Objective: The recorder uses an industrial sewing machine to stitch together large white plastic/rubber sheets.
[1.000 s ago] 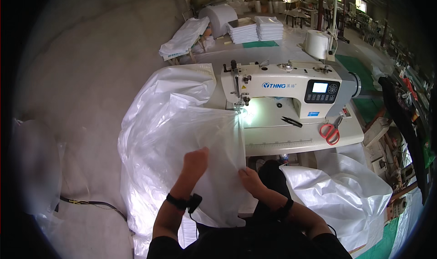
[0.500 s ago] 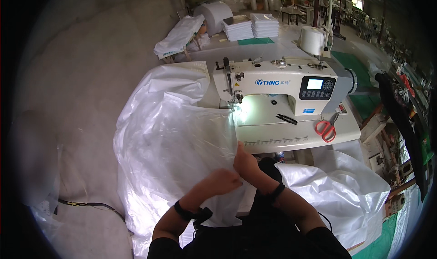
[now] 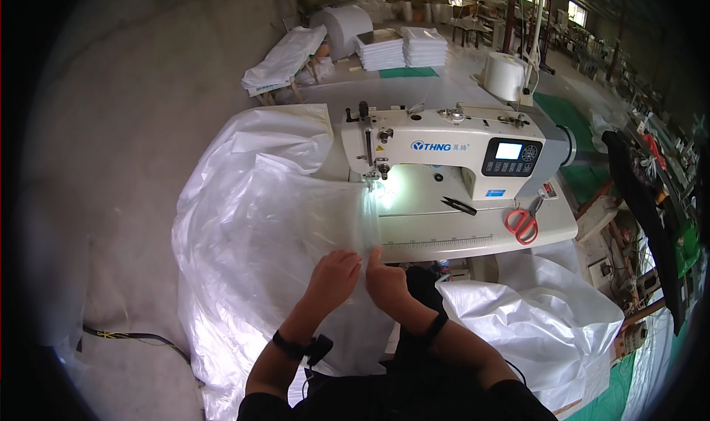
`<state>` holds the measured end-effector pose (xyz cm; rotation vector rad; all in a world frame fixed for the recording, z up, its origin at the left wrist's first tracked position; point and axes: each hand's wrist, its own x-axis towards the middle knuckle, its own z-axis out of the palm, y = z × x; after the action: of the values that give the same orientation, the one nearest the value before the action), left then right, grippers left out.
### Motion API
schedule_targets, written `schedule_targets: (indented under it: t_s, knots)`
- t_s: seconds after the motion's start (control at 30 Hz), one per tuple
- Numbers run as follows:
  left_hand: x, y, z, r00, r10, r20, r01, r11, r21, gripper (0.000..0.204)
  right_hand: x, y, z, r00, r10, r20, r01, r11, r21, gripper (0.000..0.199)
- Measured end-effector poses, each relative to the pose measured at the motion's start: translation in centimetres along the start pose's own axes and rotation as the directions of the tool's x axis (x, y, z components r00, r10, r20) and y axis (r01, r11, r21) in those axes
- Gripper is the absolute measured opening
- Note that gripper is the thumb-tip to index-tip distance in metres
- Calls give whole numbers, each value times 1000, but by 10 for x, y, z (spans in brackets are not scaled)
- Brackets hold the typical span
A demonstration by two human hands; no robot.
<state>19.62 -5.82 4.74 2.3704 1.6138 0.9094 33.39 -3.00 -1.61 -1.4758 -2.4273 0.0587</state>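
Note:
A large translucent white plastic sheet (image 3: 274, 221) drapes over the left of the sewing machine table and down its front. Its right edge runs up under the needle of a white sewing machine (image 3: 436, 136), whose lamp lights that spot. My right hand (image 3: 386, 284) is closed on the sheet's edge, thumb pointing up, just in front of the table. Close on its left, my left hand (image 3: 334, 277) is closed on the same sheet, fingers bent over. The plastic between the hands and the needle is gathered into narrow folds.
Black thread snips (image 3: 459, 205) and red-handled scissors (image 3: 522, 226) lie on the machine bed (image 3: 473, 232). More white sheeting (image 3: 532, 317) hangs at the right. A thread cone (image 3: 504, 77) stands behind. Folded white stacks (image 3: 381, 51) and a big roll (image 3: 342, 30) are farther back.
My left hand has moved up from lower down to the sheet's edge beside my right hand. The right hand has shifted slightly left and down, and the edge is now bunched. The view has shifted slightly.

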Motion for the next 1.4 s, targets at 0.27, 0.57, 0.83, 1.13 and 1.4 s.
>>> schedule_targets:
  t_s: [0.27,0.57,0.83,1.13,1.4]
  knots:
    - [-50,12,-31,977,-15,-211,63,974,219,15,61,13,5,997,-61,-44,56,993,-103,43]
    - [-90,-78,-46,884,-233,-405,381,860,339,30,125,26,18,997,-77,-22,74,991,-113,45]
    - [-55,-123,-37,880,-437,-185,475,822,315,46,94,45,4,933,228,279,-357,687,633,47]
    - [0,-199,-44,828,-559,-34,503,715,486,51,-59,23,21,814,107,571,-581,175,795,35]
    - [-59,-9,-17,947,-318,-40,311,942,-123,14,-46,31,35,851,90,518,-524,57,850,23]
